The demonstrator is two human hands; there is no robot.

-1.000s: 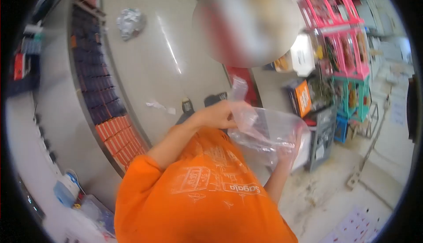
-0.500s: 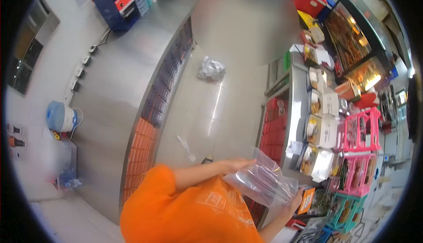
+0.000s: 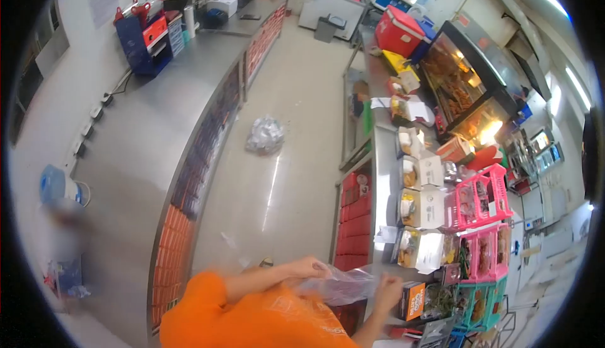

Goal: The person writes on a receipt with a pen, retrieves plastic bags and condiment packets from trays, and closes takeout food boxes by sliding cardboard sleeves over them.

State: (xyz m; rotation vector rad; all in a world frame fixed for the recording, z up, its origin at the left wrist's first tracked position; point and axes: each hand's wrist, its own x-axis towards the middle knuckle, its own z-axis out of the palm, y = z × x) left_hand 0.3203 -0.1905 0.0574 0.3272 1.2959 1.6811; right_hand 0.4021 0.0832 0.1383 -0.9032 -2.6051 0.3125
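A clear plastic bag (image 3: 343, 285) is stretched between my two hands in front of my orange shirt. My left hand (image 3: 307, 268) is closed on its left end. At the other end, my right hand (image 3: 389, 290) pinches the plastic, beside the counter edge. Close to the right hand stands an orange-and-black printed box (image 3: 413, 302). The bag's film is crumpled and slightly blurred, and I cannot see anything inside it.
Along the right counter (image 3: 382, 212) stand several open food boxes (image 3: 431, 209), pink baskets (image 3: 482, 197) and a teal basket (image 3: 482, 304). A lit food display case (image 3: 463, 77) is behind. A long steel counter (image 3: 157, 127) runs left. A crumpled plastic bundle (image 3: 265, 135) lies on the floor.
My view has tilted up, showing more of the room's far end. The bag, which was spread wider, is now pulled into a narrower strip between my raised hands.
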